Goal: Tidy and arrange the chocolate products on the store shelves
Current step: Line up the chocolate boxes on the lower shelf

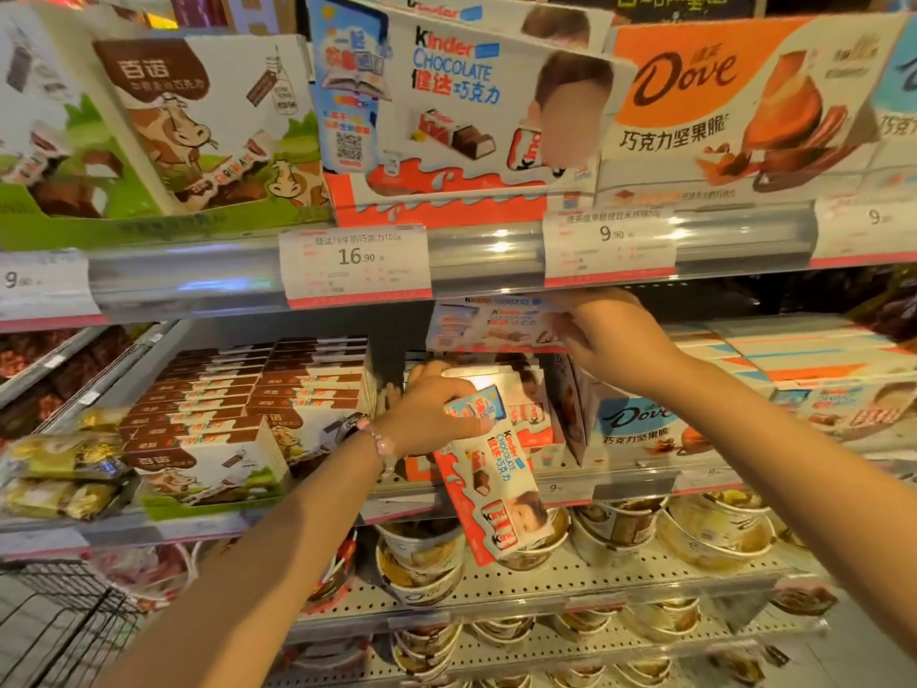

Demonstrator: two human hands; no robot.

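Note:
My left hand (pixel 436 414) grips a white and red Kinder chocolate box (pixel 496 489), which hangs tilted over the front edge of the middle shelf (pixel 635 481). More Kinder boxes (pixel 521 389) stand on that shelf behind it. Higher up, my right hand (pixel 603 335) holds another Kinder box (pixel 489 322) flat, just under the upper shelf rail (pixel 476 255). A big Kinder display carton (pixel 446 116) stands on the upper shelf.
Brown and white cow-print chocolate boxes (pixel 238 414) fill the middle shelf's left side, Dove boxes (pixel 640 424) its right. A Dove carton (pixel 744 101) sits top right. Tubs (pixel 620 528) line the lower shelves. A wire basket (pixel 64 618) is at bottom left.

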